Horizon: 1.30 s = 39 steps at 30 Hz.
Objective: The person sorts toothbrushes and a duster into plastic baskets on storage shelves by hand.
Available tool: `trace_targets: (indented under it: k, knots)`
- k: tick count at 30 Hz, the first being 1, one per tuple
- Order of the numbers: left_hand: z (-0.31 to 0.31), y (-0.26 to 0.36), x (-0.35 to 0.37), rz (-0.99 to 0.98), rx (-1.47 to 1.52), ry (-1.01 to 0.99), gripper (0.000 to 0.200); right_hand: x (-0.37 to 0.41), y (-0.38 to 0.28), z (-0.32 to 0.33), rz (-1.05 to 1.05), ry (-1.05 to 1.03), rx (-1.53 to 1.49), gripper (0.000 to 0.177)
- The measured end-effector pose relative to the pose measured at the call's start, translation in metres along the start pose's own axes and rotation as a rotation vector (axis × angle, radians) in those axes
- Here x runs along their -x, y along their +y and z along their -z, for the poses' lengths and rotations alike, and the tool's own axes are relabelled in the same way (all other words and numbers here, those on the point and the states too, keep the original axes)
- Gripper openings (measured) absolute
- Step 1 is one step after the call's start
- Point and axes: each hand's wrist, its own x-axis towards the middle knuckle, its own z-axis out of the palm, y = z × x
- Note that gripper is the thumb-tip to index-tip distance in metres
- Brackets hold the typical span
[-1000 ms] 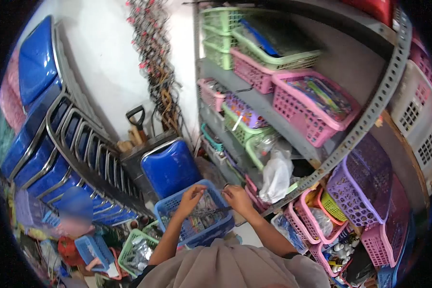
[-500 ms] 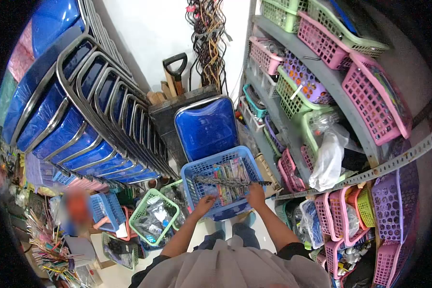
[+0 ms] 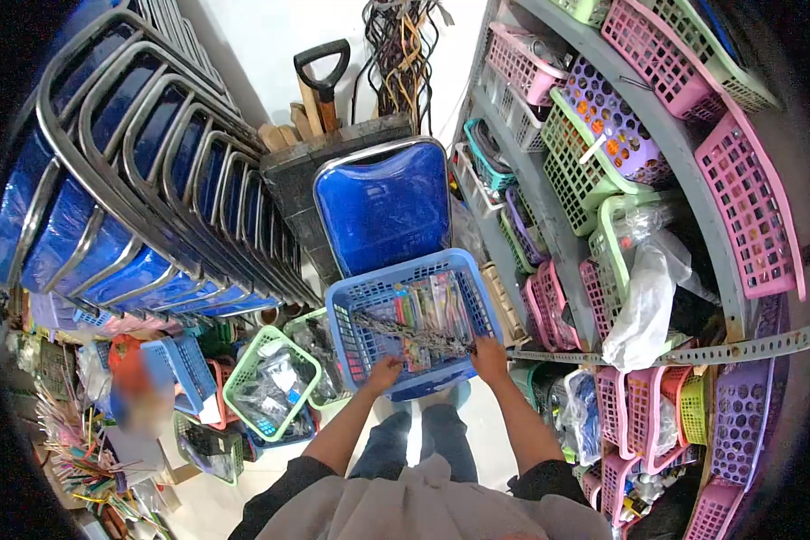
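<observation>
1. Head view: noted blue basket (image 3: 340, 333) just in front of a blue chair (image 3: 382, 207), between stacked chairs (image 3: 126, 198) on the left and a shelf rack (image 3: 549, 225) on the right.
2. Logged left hand (image 3: 385, 371) clenched on the near rim of the blue basket.
3. Logged right hand (image 3: 489, 355) clenched at the near right corner of the same rim, touching the end of a dark strip (image 3: 405, 331); cannot tell whether the strip is pinched too.
4. Found the dark strip lying across colourful packets (image 3: 432, 306) inside the blue basket.
5. Spotted a green basket (image 3: 270, 382) near, down to the left; a white bag (image 3: 648, 306) against the shelf rack.
</observation>
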Motion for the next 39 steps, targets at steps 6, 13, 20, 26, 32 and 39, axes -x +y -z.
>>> trace_targets:
  k: [6,13,20,26,32,39]
  knots:
    - [-0.031,-0.057,-0.045,0.081,-0.179,0.027,0.037,0.022,-0.006,0.018,-0.015,0.084,-0.237,0.029]
    - [-0.051,-0.056,-0.083,0.104,-0.11,0.189,0.055,0.024,-0.028,-0.02,-0.004,0.27,-0.311,0.034]
    - [-0.067,-0.058,-0.108,0.121,0.0,0.28,0.085,0.024,-0.039,-0.02,-0.028,0.247,-0.084,0.038]
    - [-0.067,-0.004,-0.093,0.277,-0.306,0.341,0.091,0.023,-0.037,-0.023,-0.02,0.248,-0.089,0.038]
    - [-0.048,0.008,-0.085,0.361,-0.275,0.236,0.094,0.026,-0.035,-0.028,0.003,0.322,-0.054,0.038]
    - [-0.041,-0.087,-0.134,0.201,-0.067,0.081,0.079,0.026,-0.039,-0.019,-0.02,0.311,-0.122,0.035]
